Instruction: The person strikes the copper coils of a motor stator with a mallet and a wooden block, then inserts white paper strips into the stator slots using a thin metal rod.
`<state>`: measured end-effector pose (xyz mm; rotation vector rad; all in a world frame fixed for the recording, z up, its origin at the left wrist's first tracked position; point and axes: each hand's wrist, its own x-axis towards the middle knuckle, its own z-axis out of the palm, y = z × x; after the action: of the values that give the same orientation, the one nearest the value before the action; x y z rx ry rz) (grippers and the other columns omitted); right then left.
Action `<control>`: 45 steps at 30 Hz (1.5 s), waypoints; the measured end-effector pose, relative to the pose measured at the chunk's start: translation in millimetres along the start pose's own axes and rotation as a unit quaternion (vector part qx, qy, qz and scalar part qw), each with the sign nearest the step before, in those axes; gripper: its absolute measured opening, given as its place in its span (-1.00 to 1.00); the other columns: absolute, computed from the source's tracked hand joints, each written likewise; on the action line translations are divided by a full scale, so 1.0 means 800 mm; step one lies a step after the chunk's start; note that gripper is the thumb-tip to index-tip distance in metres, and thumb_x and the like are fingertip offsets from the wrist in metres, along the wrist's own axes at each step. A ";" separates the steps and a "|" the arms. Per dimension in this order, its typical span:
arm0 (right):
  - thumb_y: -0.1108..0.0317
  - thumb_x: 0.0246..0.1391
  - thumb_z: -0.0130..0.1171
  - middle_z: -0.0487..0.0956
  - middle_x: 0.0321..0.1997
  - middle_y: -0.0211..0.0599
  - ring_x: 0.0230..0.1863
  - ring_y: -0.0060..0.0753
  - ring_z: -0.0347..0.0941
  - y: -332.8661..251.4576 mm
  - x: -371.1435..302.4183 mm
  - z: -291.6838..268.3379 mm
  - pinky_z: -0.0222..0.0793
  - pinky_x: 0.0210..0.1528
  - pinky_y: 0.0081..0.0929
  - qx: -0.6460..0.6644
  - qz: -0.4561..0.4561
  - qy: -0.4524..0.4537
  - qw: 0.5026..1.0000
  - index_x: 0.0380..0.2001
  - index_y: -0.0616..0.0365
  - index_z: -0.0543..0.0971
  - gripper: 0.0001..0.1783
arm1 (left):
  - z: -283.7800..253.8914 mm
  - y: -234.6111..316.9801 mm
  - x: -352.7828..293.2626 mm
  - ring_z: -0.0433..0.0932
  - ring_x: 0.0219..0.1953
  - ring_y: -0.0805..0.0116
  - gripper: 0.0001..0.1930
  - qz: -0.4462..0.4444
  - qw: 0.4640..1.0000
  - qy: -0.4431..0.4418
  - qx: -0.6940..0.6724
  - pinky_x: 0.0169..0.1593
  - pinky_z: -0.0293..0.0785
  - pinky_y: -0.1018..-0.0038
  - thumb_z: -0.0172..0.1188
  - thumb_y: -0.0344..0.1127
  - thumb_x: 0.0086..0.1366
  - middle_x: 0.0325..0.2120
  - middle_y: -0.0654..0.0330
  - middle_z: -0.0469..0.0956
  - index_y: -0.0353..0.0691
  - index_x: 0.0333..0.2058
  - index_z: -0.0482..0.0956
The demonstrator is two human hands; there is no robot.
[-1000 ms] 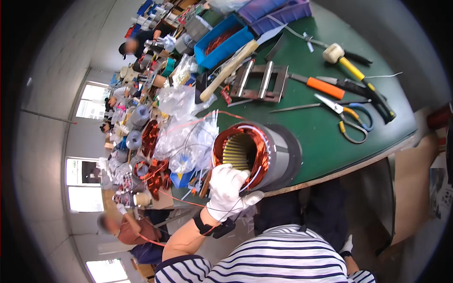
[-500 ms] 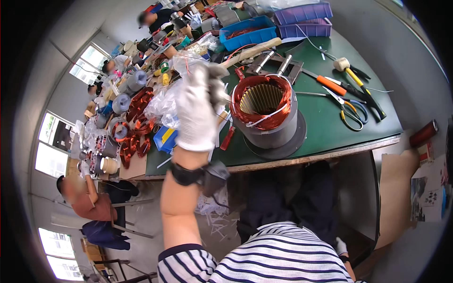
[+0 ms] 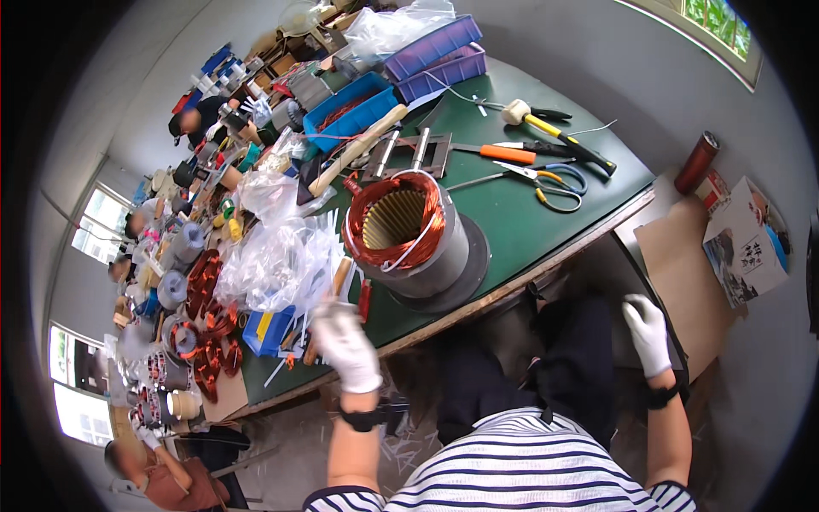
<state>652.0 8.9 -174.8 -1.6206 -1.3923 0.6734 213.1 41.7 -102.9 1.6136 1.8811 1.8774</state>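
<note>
My left hand [image 3: 344, 348], in a white glove, is at the table's front edge, smeared by motion. It passes over a wooden stick [image 3: 340, 278] beside a blue box [image 3: 267, 331]; its fingers are too blurred to read. My right hand [image 3: 646, 334], also gloved, hangs off the table at the right, fingers loosely bent and apart, holding nothing. Between the hands, a grey motor stator [image 3: 448, 260] stands on a round dark base. Copper windings [image 3: 357, 243], tied with white cord, ring its slotted bore. A red-handled tool [image 3: 365, 300] lies near my left hand.
Scissors [image 3: 559, 188], an orange-handled tool [image 3: 508, 154] and a hammer [image 3: 570, 143] lie right of the stator. A mallet [image 3: 358, 152], blue bin [image 3: 348, 102] and purple bins [image 3: 444, 75] stand behind. Plastic bags [image 3: 277, 260] and coils crowd the left; co-workers sit beyond.
My left hand has dropped from above the table, beside the stator, to the front edge. My right hand has risen from low beside my body. The view has turned, shifting the table leftward.
</note>
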 end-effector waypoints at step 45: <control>0.49 -0.04 -0.04 0.52 -0.19 0.10 -0.16 0.14 0.45 -0.089 0.317 0.162 0.37 -0.14 -0.17 -0.343 -0.324 -0.147 0.869 -0.12 0.25 0.44 -0.66 | 0.041 -0.065 -0.060 0.45 -0.44 0.19 -0.87 0.120 0.962 -0.102 0.223 -0.33 0.36 0.29 0.13 -0.28 0.04 -0.54 0.20 0.40 -0.14 -0.41 0.46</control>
<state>565.7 287.7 -140.1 -1.4129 -2.4394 -0.0070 224.4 47.9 -179.9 2.1552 2.2096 1.3356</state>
